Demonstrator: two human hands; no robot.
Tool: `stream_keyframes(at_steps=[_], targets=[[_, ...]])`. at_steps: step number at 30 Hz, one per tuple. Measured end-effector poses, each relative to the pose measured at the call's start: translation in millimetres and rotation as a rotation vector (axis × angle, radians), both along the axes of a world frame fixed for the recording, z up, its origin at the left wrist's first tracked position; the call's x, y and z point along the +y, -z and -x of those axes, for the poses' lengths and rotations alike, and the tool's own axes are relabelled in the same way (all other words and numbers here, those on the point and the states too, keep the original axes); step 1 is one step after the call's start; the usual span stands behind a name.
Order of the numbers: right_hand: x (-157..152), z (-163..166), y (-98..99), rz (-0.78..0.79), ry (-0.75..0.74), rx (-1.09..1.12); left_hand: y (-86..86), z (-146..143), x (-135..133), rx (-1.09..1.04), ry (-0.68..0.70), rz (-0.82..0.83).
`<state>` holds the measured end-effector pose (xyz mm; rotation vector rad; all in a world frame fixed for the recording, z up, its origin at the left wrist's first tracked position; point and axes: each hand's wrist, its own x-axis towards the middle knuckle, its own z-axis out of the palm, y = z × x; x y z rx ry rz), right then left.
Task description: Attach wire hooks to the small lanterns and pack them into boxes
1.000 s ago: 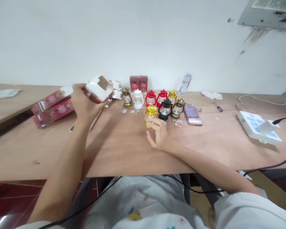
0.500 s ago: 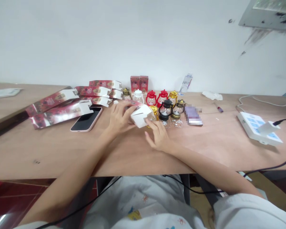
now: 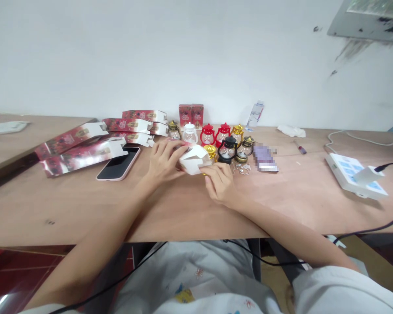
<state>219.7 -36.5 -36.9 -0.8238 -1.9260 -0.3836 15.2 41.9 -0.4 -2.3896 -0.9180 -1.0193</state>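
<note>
Between my hands is a small red printed cardboard box (image 3: 194, 162), its white flapped end turned towards me. My left hand (image 3: 165, 160) is wrapped round the box from the left. At the box's lower right edge, my right hand (image 3: 220, 182) has its thumb and fingers closed on a white flap. Just behind the box stand small lanterns: a gold one (image 3: 210, 151) partly hidden by it, a black one (image 3: 227, 149), a bronze one (image 3: 245, 149), a white one (image 3: 190, 133) and two red ones (image 3: 208, 134).
Several unfolded red boxes (image 3: 81, 159) lie at the left, beside a pink-cased phone (image 3: 119, 164). Two closed red boxes (image 3: 191, 115) stand by the wall with a clear bottle (image 3: 255, 115). Rightward are a purple packet (image 3: 266, 158), a screwdriver-like tool (image 3: 301, 149) and a power strip (image 3: 356, 174).
My right hand's fingers have drawn together onto the box's flap, and the hand has shifted slightly. The box has tilted a little; my left hand keeps its hold.
</note>
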Motion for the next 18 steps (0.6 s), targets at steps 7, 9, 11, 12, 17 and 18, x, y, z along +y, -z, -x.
stream_keyframes(at_steps=[7,9,11,12,17,18], targets=[[-2,-6,-13.7,0.048,0.116,0.012,-1.4,-2,-2,0.090,0.062,0.080],[-3,-6,-15.7,0.092,0.111,0.027,-4.0,-6,-5,0.071,0.062,0.116],[-4,-6,-16.3,0.104,0.102,0.045,-6.6,-10,-9,-0.004,0.039,0.131],[-5,-5,-16.3,0.104,0.098,0.061,-7.5,-11,-10,-0.044,0.029,0.126],[-5,-2,-17.3,0.226,0.011,0.272,-4.3,-14,-6,-0.133,0.087,-0.003],[-4,-3,-18.0,0.267,-0.024,0.325,-2.6,-13,-4,-0.138,0.111,-0.027]])
